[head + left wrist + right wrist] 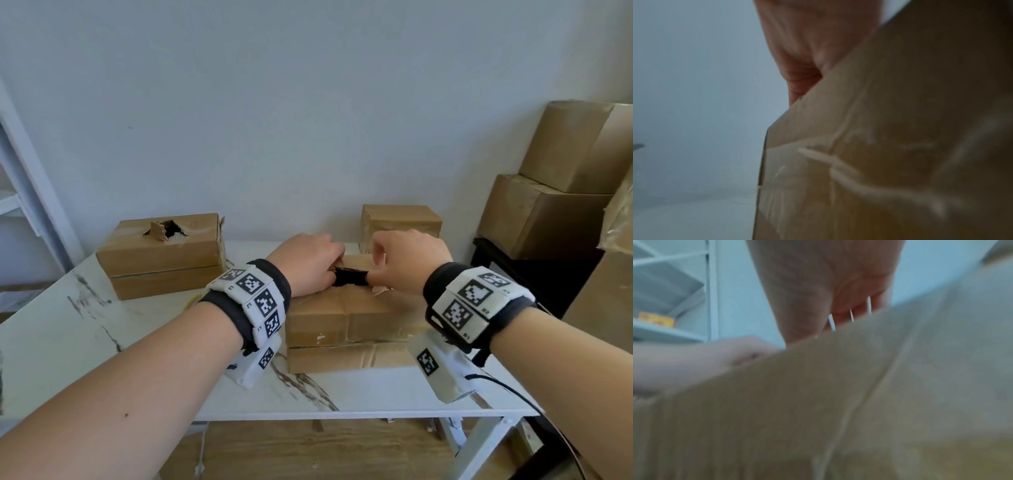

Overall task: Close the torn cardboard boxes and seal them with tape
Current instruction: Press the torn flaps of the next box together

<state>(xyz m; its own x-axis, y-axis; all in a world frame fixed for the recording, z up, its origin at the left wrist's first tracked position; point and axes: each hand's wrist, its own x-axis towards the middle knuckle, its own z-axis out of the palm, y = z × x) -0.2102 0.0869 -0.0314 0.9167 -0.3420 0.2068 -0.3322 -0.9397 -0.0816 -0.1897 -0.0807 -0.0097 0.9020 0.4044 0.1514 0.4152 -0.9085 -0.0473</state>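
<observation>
At the centre of the frame, on the white marbled surface [68,329], sits the torn cardboard box [342,318] I am working on, a dark ragged hole [349,277] open in its top. My left hand [308,262] rests on the left edge of that hole, fingers curled down into the torn cardboard. My right hand [407,260] meets it from the right, fingers curled and pinching the ragged edge. The wrist views are blurred, showing only my palms against brown cardboard. At the left of the frame a second box [161,253] with a torn hole in its top stands well apart. A smaller box [400,222] sits just behind my hands by the wall. At the right edge, larger boxes [565,185] are stacked.
</observation>
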